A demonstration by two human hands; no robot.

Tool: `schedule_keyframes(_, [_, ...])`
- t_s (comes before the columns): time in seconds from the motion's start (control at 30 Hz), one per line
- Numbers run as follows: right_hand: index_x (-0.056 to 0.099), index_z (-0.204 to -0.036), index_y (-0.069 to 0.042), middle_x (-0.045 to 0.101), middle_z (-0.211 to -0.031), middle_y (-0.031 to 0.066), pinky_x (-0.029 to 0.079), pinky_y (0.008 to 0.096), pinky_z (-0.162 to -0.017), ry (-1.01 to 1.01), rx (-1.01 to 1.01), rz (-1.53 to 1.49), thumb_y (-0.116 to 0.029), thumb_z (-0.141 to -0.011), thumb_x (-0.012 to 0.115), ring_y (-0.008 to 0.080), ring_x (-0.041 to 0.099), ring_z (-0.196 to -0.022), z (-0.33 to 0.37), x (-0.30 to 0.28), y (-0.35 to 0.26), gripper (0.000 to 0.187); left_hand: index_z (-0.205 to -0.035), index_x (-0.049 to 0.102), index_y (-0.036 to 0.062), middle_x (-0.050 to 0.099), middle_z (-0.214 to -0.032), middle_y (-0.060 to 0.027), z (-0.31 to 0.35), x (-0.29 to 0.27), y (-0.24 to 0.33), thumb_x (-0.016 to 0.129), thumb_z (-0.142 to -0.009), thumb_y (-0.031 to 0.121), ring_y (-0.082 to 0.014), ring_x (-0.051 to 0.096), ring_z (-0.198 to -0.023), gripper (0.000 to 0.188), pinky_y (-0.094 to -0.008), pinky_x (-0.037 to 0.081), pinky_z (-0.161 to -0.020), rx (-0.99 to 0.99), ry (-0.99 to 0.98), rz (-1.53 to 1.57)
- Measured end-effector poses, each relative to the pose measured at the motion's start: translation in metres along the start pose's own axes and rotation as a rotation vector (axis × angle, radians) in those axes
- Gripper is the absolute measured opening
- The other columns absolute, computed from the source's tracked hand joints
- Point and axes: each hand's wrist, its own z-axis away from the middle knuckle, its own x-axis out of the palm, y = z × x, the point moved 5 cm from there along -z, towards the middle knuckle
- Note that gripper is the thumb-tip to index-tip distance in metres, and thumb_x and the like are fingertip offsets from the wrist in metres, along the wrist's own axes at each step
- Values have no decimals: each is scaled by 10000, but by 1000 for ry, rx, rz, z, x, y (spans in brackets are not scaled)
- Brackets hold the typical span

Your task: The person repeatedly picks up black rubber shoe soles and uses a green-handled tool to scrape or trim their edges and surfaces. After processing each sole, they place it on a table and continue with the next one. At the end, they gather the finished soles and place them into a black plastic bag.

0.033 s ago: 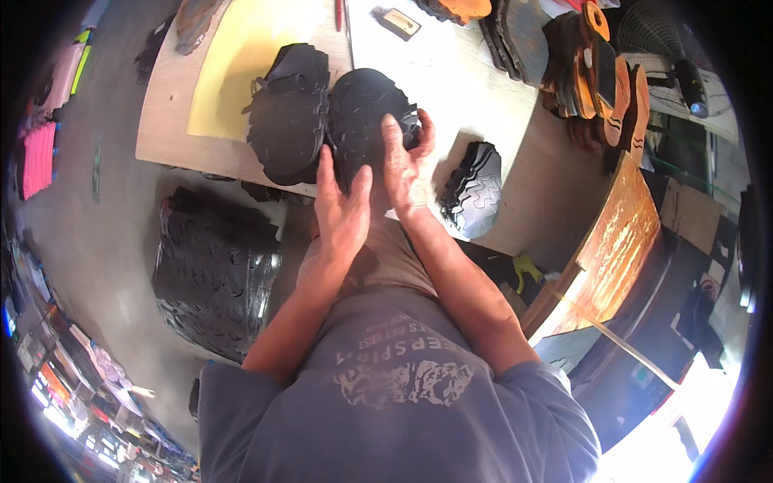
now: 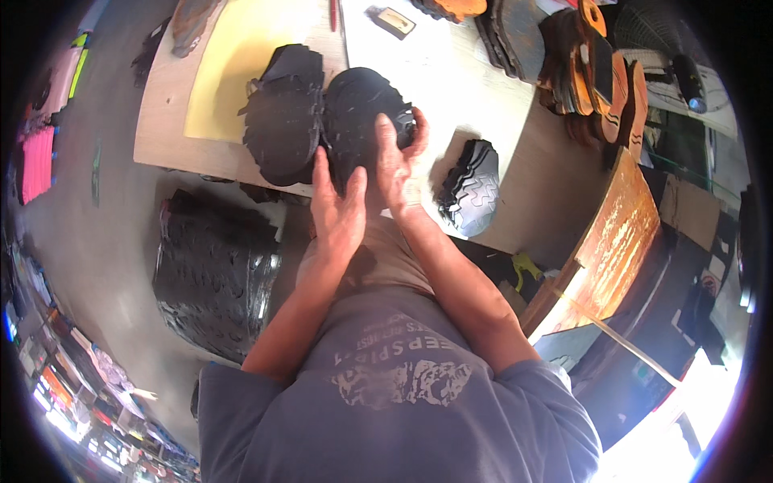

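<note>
Two stacks of black shoe soles with jagged edges lie side by side at the table's near edge. My right hand (image 2: 403,165) grips the right stack of black shoe soles (image 2: 358,101) along its right side, thumb on top and fingers round the edge. At the near end of that stack, my left hand (image 2: 341,209) has its fingers along the left side and its thumb over the top. The left stack of black soles (image 2: 282,129) rests beside my left fingertips, apart from my grip. Right of my right wrist lies a smaller stack of black soles (image 2: 472,189) with a zigzag tread.
A yellow sheet (image 2: 217,105) lies on the pale wooden table (image 2: 161,133). Orange and dark soles (image 2: 592,72) are piled at the far right. A wooden board (image 2: 604,241) stands at right. Below the table's left side sits a black bundle (image 2: 213,278).
The view has shifted very slightly. My hands keep the same hold on the right stack.
</note>
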Motion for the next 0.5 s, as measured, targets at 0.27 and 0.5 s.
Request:
schedule_keyframes(0.27, [429, -1469, 41, 509, -1414, 273, 420, 451, -1114, -157, -171, 163, -368, -945, 735, 398, 510, -1325, 2, -35, -6, 732, -1598, 194, -11, 381, -1564, -203, 3, -3, -3, 597, -995, -40, -251, 456, -1373, 725, -353, 384, -1152, 53, -87, 92])
schedule_keyframes(0.5, [518, -1426, 25, 601, -1338, 281, 496, 421, -1053, 29, -160, 802, -518, -859, 790, 352, 606, -1250, -34, -210, -5, 832, -1533, 394, -4, 486, -1522, -208, 75, -60, 4, 581, -1048, 105, -248, 480, -1409, 531, -364, 387, -1163, -326, -49, -261])
